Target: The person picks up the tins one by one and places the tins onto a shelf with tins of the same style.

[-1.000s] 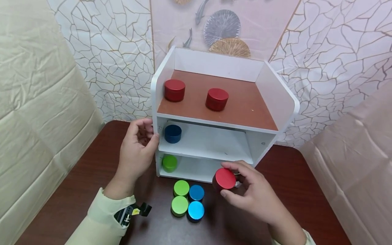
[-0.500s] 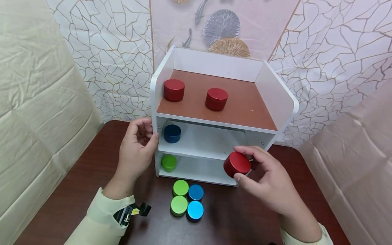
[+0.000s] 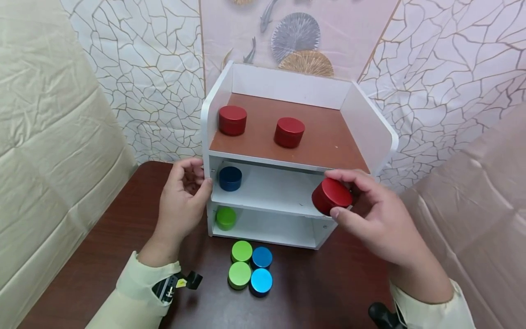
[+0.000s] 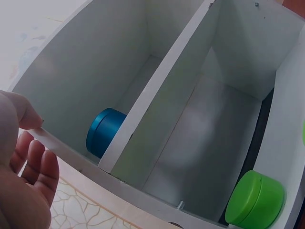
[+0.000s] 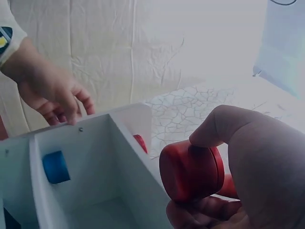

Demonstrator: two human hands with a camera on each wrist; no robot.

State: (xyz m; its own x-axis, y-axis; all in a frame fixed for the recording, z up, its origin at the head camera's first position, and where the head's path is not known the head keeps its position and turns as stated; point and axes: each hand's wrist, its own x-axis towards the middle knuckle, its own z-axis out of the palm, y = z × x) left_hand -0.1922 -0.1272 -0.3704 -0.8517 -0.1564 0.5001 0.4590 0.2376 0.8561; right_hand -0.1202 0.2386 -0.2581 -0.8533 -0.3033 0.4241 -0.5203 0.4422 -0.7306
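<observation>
My right hand (image 3: 378, 214) pinches a round red tin (image 3: 330, 196) between thumb and fingers, tilted, in front of the right end of the shelf unit's middle level. In the right wrist view the red tin (image 5: 190, 171) has its lid seam towards the palm. My left hand (image 3: 182, 201) holds the left side panel of the white shelf unit (image 3: 263, 208), thumb at its front edge and fingers curled along the outside. Two red tins, one at the left (image 3: 232, 120) and one nearer the middle (image 3: 289, 132), stand on the brown top.
A dark blue tin (image 3: 230, 178) stands at the left of the middle level, a green tin (image 3: 226, 218) below it. On the dark table (image 3: 304, 292), before the unit, two green tins (image 3: 239, 275) and two blue tins (image 3: 260, 282) are grouped close together.
My right hand has lifted the red tin up and to the right, from near the unit's bottom level to its middle level, tilting it. The left hand keeps its place on the side panel.
</observation>
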